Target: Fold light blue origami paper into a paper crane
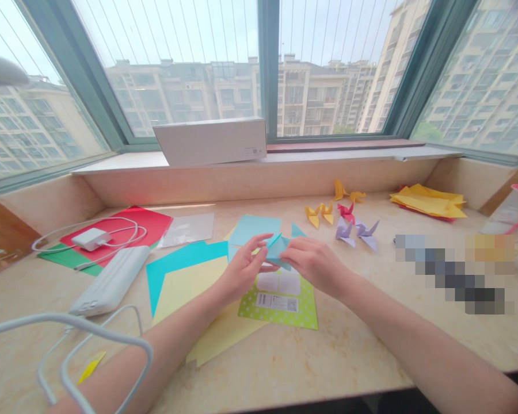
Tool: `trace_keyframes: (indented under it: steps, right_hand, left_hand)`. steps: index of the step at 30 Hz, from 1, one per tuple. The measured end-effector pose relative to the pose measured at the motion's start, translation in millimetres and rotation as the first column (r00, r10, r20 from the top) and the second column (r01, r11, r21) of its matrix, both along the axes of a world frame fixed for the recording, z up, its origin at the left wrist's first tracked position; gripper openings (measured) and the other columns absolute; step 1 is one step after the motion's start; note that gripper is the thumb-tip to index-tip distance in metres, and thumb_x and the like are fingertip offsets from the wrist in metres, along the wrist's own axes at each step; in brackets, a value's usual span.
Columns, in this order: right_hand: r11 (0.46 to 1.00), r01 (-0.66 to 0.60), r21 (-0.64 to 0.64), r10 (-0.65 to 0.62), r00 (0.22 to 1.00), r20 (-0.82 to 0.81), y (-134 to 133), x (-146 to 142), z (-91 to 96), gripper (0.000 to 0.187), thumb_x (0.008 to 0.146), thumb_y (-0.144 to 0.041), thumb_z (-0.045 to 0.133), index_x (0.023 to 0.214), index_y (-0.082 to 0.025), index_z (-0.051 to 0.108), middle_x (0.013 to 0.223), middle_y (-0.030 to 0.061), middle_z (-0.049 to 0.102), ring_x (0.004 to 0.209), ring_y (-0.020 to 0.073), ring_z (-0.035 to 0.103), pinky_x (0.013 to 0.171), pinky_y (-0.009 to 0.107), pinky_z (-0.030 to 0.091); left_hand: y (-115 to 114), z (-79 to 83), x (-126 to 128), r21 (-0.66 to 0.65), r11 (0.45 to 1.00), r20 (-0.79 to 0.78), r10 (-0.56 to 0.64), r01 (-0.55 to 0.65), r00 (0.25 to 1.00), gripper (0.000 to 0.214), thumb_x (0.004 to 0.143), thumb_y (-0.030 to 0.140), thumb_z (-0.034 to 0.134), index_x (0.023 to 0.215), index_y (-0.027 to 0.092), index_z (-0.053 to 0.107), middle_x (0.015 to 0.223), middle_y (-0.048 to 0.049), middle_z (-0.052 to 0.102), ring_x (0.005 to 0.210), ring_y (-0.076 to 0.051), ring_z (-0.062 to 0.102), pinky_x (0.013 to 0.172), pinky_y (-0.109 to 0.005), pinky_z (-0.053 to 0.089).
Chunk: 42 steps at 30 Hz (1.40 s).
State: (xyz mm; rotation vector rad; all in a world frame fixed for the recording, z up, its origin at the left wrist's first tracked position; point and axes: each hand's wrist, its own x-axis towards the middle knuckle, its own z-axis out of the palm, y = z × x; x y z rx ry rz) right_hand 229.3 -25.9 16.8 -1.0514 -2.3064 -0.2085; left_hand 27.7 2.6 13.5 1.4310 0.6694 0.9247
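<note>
A partly folded light blue origami paper (277, 248) is held between both hands above the sheets on the counter. My left hand (247, 260) pinches its left side, with the thumb and index finger around a raised flap. My right hand (308, 259) closes on the right side, its fingertips pressed together at the paper. Behind the right hand a light blue point (297, 229) sticks up; whether it belongs to the same piece I cannot tell. Below the hands lies a green polka-dot packet (280, 316) with a white label. Light blue sheets (254, 227) lie just behind.
Finished paper cranes stand at the back right: yellow (312, 215), red (346, 213) and purple (366, 232). Farther right is a yellow paper stack (429, 201). Pale yellow sheets (185, 299) lie left, near a white power strip (112, 279) and cables. A white box (211, 141) stands on the sill.
</note>
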Motion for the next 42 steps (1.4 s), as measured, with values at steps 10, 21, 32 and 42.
trace_keyframes:
  steps: [10, 21, 32, 42]
  right_hand:
    - [0.983, -0.041, -0.181, -0.05, 0.88, -0.473, -0.8, -4.1, -7.3, 0.01, 0.089, -0.023, 0.067, 0.081, -0.021, 0.074, 0.084, 0.0038, 0.067, 0.078, 0.0175, 0.064, 0.072, 0.031, 0.051]
    - [0.954, -0.023, -0.299, -0.186, 0.735, -0.652, -1.9, -12.3, -4.1, 0.022, 0.09, -0.036, 0.062, 0.077, -0.02, 0.069, 0.083, 0.0057, 0.072, 0.078, 0.0206, 0.068, 0.072, 0.034, 0.054]
    - [0.941, 0.16, -0.297, -0.313, 0.743, -0.592, 3.7, -4.2, -6.2, 0.031, 0.083, -0.027, 0.063, 0.113, -0.021, 0.059, 0.101, 0.0088, 0.072, 0.075, 0.0197, 0.067, 0.066, 0.033, 0.055]
    - [0.893, 0.061, -0.445, -0.372, 0.658, -0.655, 3.4, -1.8, -0.2, 0.015, 0.083, -0.031, 0.062, 0.09, -0.019, 0.067, 0.07, 0.0025, 0.071, 0.056, 0.0178, 0.064, 0.048, 0.027, 0.047]
  left_hand:
    - [-3.1, 4.0, -0.6, -0.015, 1.0, 0.032, -0.014, 0.014, 0.999, 0.047, 0.094, 0.049, 0.056, 0.129, 0.019, 0.055, 0.096, -0.005, 0.068, 0.086, -0.018, 0.068, 0.086, -0.043, 0.059]
    - [4.5, -4.1, -1.4, 0.083, 0.996, 0.0, 0.032, -0.032, 0.999, 0.047, 0.091, 0.042, 0.061, 0.13, 0.018, 0.053, 0.104, -0.008, 0.07, 0.095, -0.023, 0.071, 0.086, -0.042, 0.059]
    - [4.1, -5.5, -4.2, 0.274, 0.96, -0.175, 0.109, -0.058, 0.979, 0.038, 0.093, 0.028, 0.055, 0.128, 0.015, 0.059, 0.098, -0.0072, 0.063, 0.068, -0.015, 0.071, 0.07, -0.032, 0.058]
    - [-1.1, 3.0, -6.7, 0.362, 0.932, -0.162, 0.098, -0.033, 0.982, 0.031, 0.094, 0.023, 0.049, 0.12, 0.02, 0.067, 0.105, -0.006, 0.052, 0.063, -0.007, 0.062, 0.061, -0.024, 0.055]
